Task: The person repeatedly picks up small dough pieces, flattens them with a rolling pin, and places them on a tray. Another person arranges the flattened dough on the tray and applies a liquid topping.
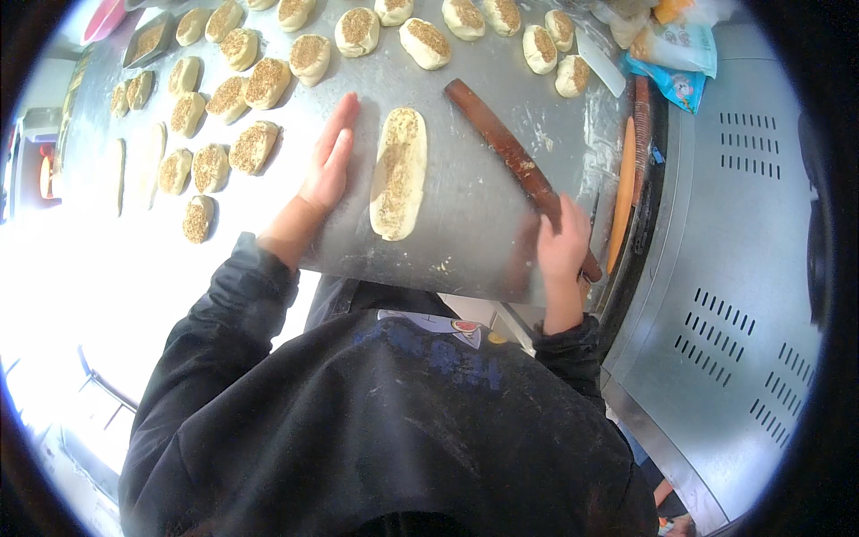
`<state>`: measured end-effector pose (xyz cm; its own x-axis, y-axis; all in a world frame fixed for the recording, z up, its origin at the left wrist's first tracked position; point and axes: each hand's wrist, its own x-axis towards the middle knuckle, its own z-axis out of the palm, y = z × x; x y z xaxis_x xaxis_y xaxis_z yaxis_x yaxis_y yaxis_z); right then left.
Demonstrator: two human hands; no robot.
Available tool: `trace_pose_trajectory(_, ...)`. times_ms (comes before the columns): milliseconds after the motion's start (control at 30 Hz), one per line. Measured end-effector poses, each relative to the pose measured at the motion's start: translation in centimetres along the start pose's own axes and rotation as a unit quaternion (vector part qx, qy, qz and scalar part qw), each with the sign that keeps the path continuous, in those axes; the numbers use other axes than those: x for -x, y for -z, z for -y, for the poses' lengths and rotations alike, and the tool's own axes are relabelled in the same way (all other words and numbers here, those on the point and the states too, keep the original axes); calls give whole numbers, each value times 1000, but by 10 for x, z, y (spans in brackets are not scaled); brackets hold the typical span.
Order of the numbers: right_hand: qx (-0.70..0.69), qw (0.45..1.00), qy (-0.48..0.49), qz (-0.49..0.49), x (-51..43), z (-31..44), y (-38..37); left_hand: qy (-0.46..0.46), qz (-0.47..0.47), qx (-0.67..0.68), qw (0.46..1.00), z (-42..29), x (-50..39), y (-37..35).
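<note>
A long, flattened strip of dough (398, 176) strewn with brown seeds or crumbs lies on the metal worktop (463, 248). To its left, my left hand (329, 164) is held straight and empty, fingers extended, apart from the dough. My right hand (565, 243) grips a dark brown wooden rolling pin (500, 139) near its lower end. The pin slants across the worktop, right of the strip and not touching it. Beyond my hands sit several plump dough pieces with brown topping, among them one piece (425, 44) above the strip and another (252, 148) left of my left hand.
A metal tray of brown topping (149, 39) and a pink bowl (105, 20) stand far left. A white scraper (599, 62) lies near plastic bags (678, 57). A light wooden stick (622, 194) runs along the right edge, beside a vented steel cabinet (745, 221).
</note>
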<state>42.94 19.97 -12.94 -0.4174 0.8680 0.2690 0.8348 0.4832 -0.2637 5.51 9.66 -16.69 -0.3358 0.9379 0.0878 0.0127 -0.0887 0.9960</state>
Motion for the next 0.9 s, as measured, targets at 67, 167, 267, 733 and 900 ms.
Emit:
trace_pose_trajectory(67,-150,989,2,-19,-15,40,-17,24,-7,58,998,7,-12,-14)
trace_pose_trajectory(167,-581,812,-8,47,-53,110,-63,36,2,96,995,10,-29,-36)
trace_pose_trajectory(267,-667,738,-54,87,-76,161,-103,33,-5,117,993,11,-32,-49)
trace_pose_trajectory(733,-696,714,-56,54,-21,183,-92,110,-98,213,966,-10,34,-61)
trace_pose_trajectory(900,-681,725,-98,0,1,184,-94,114,-173,245,947,-13,60,-69)
